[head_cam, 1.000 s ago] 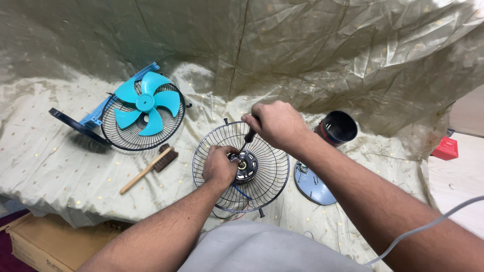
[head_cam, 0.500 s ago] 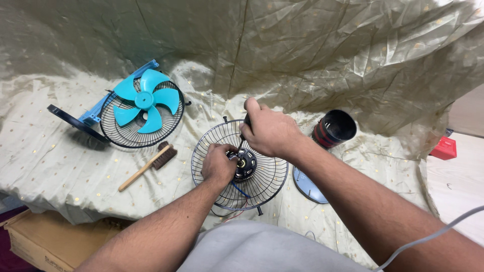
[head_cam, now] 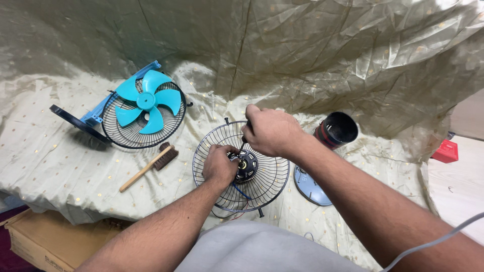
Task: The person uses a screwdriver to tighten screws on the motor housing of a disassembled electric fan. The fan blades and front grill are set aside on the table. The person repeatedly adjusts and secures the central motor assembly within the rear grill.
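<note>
Black wire fan guard (head_cam: pixel 267 181) — motor hub (head_cam: pixel 246 165) inside — both hands (head_cam: pixel 220 165) there

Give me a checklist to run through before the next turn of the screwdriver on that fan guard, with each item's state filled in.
1. Left hand steadies the motor hub: ok.
2. Right hand grips the screwdriver: ok.
3. Screwdriver tip seated in a screw: cannot tell, hidden by fingers.
4. Wire guard lies flat on the cloth: ok.
5. Brush lies apart from the guard: ok.
6. Blue wire under the guard kept free of the hub: cannot tell.
</note>
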